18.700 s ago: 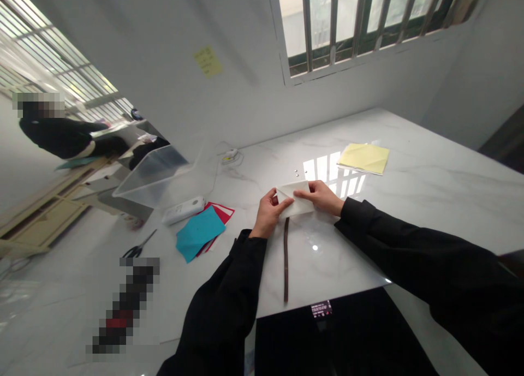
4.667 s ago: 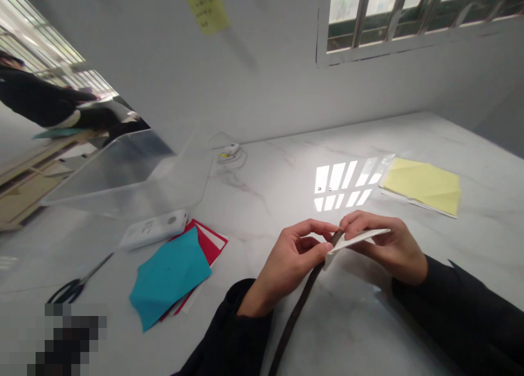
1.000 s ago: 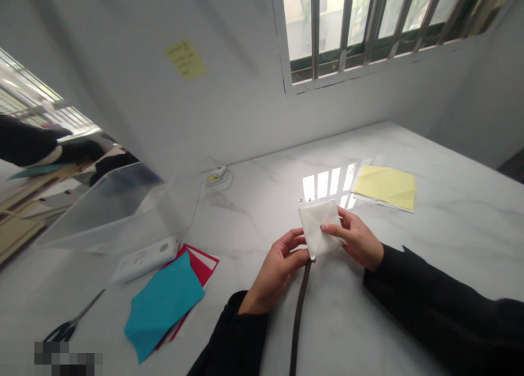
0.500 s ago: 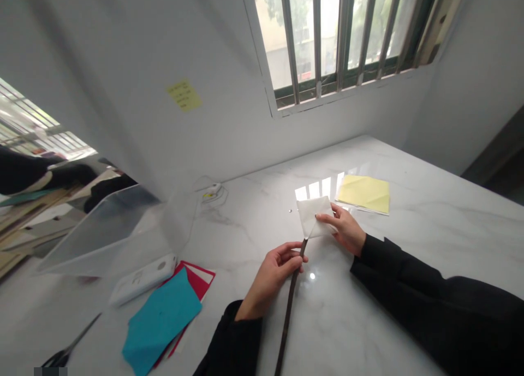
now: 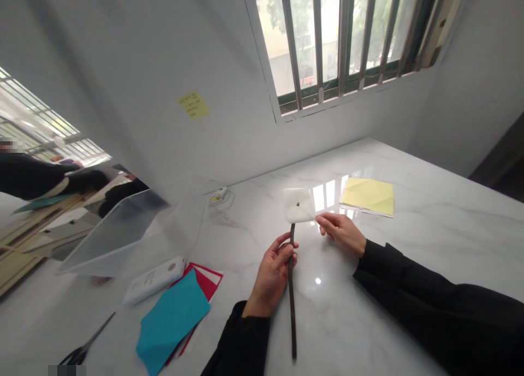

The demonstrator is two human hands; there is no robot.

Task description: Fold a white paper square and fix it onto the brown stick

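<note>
My left hand (image 5: 272, 275) is closed around a thin dark brown stick (image 5: 292, 310), thumb in front and fingers behind. At the stick's upper end is a white square of paper (image 5: 290, 208) with a small dark dot near its centre; how it is attached is hidden. With thumb and forefinger pinched together, my right hand (image 5: 343, 234) is at the square's lower right corner. The stick's lower end points toward me over the marble-patterned table (image 5: 368, 305).
A yellow paper stack (image 5: 368, 196) lies at right. To the left are turquoise paper (image 5: 174, 321) over red sheets (image 5: 213, 280), a white box-like object (image 5: 155, 280), scissors (image 5: 92, 340), and a clear plastic bin (image 5: 110, 239). A dark-sleeved person (image 5: 33, 174) is at far left.
The white square and the stick's top have swung left, and the dark dot now shows uncovered. My right fingers have moved from over the square to its corner. The view has shifted slightly.
</note>
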